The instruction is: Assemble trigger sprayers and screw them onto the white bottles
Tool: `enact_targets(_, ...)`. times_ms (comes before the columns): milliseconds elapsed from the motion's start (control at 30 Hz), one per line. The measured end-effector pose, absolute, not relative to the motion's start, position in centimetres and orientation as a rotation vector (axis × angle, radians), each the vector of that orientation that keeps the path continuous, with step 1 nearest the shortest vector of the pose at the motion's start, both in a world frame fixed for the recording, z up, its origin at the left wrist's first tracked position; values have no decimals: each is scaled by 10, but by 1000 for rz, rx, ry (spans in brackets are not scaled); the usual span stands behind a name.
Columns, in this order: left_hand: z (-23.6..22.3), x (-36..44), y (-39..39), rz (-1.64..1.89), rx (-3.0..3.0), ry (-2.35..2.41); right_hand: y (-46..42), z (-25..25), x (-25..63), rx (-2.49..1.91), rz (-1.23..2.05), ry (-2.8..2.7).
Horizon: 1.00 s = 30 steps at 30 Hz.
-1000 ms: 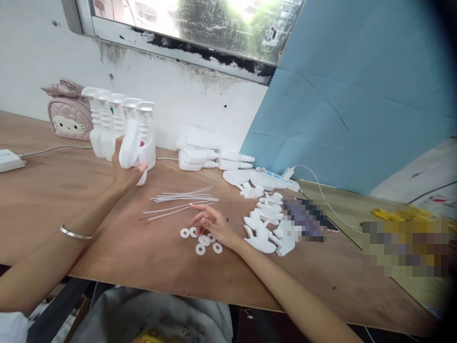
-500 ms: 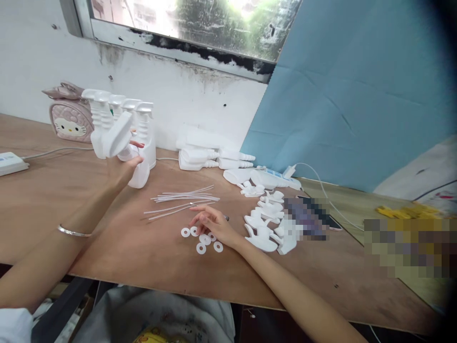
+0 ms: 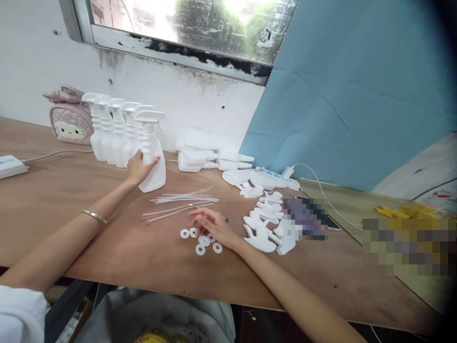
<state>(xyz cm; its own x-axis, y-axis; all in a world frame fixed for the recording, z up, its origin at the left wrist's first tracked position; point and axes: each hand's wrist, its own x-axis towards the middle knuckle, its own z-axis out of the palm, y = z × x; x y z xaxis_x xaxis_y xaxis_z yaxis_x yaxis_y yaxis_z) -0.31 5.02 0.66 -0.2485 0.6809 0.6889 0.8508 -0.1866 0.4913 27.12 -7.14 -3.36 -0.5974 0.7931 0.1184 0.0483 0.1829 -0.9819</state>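
My left hand [image 3: 141,167] is closed round the lower body of a white spray bottle [image 3: 155,164], which stands upright on the table with its trigger head pointing right. Several matching spray bottles [image 3: 107,138] stand in a tight row just left of it. My right hand [image 3: 210,225] rests with curled fingers over several white ring washers [image 3: 204,241]. A thin metal tool [image 3: 193,206] pokes out past its fingers and seems held in it; most of the tool is hidden. Thin clear plastic tubes [image 3: 185,197] lie loose between my hands.
White trigger heads [image 3: 264,233] lie in a cluster right of my right hand. Bottles without heads [image 3: 196,159] lie stacked by the wall. Behind the row sits a pink bag [image 3: 71,121]. Power strips [image 3: 12,166] with cables and a phone [image 3: 332,224] are on the table.
The spray bottle in my left hand was tilted over in front of the row; now it stands upright at the row's right end. My right hand has hardly moved.
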Motion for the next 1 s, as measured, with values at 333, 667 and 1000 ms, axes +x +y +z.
enact_targets(333, -44, -5, 47, -1095, -1969, -2045, -73, -30, 271, -808, 1480, -1814)
enact_targets(667, -33, -9, 48, -841, -1989, -2337, -72, -32, 272, -797, 1491, -1829)
enact_targets(1000, -29, -20, 54, -772, -1923, -2474, -72, -32, 271, -817, 1444, -1788)
